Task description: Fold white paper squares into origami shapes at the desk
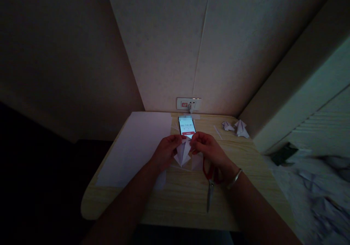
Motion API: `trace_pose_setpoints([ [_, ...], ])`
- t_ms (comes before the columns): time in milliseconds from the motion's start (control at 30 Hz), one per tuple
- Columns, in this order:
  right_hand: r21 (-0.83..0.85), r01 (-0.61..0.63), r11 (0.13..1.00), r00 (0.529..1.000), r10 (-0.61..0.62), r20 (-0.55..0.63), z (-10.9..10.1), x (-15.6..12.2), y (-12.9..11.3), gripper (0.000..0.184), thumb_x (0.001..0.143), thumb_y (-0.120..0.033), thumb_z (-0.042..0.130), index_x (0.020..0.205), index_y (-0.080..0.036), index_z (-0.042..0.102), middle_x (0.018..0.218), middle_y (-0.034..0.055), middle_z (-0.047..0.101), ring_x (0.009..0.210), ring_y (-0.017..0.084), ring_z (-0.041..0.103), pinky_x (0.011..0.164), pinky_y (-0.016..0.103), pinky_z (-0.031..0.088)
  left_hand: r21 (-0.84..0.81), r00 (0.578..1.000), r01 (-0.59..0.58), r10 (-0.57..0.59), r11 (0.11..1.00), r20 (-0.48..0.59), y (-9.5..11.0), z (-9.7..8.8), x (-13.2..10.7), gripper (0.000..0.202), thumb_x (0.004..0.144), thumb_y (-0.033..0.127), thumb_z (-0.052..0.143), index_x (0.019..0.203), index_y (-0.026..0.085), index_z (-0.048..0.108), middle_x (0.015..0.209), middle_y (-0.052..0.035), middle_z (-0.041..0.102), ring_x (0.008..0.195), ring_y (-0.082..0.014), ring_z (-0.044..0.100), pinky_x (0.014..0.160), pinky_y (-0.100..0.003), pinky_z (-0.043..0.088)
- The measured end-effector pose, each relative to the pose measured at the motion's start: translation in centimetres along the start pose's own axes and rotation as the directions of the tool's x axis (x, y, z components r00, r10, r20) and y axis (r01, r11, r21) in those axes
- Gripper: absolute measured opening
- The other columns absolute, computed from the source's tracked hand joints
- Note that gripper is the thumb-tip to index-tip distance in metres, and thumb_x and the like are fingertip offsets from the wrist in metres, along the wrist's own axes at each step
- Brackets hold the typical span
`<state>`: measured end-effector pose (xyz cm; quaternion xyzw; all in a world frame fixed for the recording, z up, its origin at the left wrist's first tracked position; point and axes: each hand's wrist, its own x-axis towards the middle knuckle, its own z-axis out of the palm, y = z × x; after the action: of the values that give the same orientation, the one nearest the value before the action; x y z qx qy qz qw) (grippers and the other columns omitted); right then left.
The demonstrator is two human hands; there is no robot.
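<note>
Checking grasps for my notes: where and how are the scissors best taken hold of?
Probably by the red handles, from the person's right: the blades of the scissors point toward the person, handles at the far end. The right hand partly covers them.

Folded paper point(182, 153) whitish (lilac, perhaps); scissor handles point(210, 174) red; table point(186, 205) pale, wood-grained.

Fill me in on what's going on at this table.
A person's left hand and right hand hold a small folded paper between them, over the table. Scissors show beneath the right hand, blades toward the person; whether that hand also holds them is unclear. A lit phone lies just beyond the hands, and a large white sheet lies to the left. Two other folded pieces sit at the far right corner.
</note>
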<state>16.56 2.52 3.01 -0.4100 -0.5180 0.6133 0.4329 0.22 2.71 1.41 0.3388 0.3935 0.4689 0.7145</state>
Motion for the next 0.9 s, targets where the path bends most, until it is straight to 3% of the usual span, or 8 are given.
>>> trace_pose_setpoints([
  [333,0.023,-0.018,1.0,0.998,0.019,-0.063,0.6,0.0,0.4,0.024,0.069,-0.036,0.069,0.07,-0.019,0.051,0.063,-0.0047,0.054,0.053,0.009,0.054,0.046,0.019,0.042,0.008,0.999,-0.046,0.046,0.999,-0.009,-0.4,0.2,0.2,0.029,0.059,0.034,0.077,0.074,0.012,0.067,0.061,0.0011,0.06,0.052,-0.0068,0.048,0.051,-0.02,0.034],
  [533,0.027,-0.017,0.999,0.998,0.018,-0.059,0.6,0.0,0.7,0.021,0.069,-0.035,0.068,0.084,-0.021,0.06,0.07,-0.0034,0.059,0.055,0.009,0.056,0.048,0.021,0.043,0.001,0.996,-0.044,0.044,0.999,-0.076,-0.4,0.2,0.3,0.035,0.057,0.037,0.078,0.076,0.011,0.067,0.061,0.0002,0.061,0.052,-0.0075,0.049,0.051,-0.02,0.036],
  [667,-0.058,-0.016,0.998,0.997,0.011,-0.083,0.3,0.1,1.0,0.028,0.071,-0.034,0.065,0.097,-0.022,0.065,0.077,0.0002,0.062,0.061,0.011,0.056,0.053,0.023,0.044,-0.026,0.996,-0.04,0.038,0.999,-0.083,-0.4,0.1,0.4,0.038,0.057,0.037,0.078,0.081,0.009,0.068,0.066,-0.0024,0.064,0.056,-0.0089,0.053,0.053,-0.021,0.039],
  [833,-0.351,0.201,0.915,0.961,-0.253,-0.108,-0.3,0.4,1.1,0.015,0.071,-0.029,0.064,0.084,-0.022,0.069,0.083,0.0024,0.062,0.076,0.016,0.057,0.068,0.03,0.045,-0.032,0.99,-0.076,0.072,0.997,-0.121,-0.4,0.2,0.4,0.035,0.057,0.035,0.079,0.079,0.01,0.068,0.065,-0.0012,0.063,0.056,-0.0083,0.052,0.055,-0.021,0.04],
  [900,-0.42,0.225,0.879,0.952,-0.291,-0.098,-0.4,0.4,1.0,0.012,0.072,-0.029,0.064,0.081,-0.022,0.068,0.079,0.0017,0.061,0.074,0.015,0.055,0.067,0.029,0.044,-0.015,0.988,-0.084,0.081,0.996,-0.132,-0.5,0.3,0.4,0.036,0.056,0.037,0.079,0.078,0.011,0.068,0.067,-0.0016,0.064,0.057,-0.009,0.054,0.056,-0.022,0.04],
])
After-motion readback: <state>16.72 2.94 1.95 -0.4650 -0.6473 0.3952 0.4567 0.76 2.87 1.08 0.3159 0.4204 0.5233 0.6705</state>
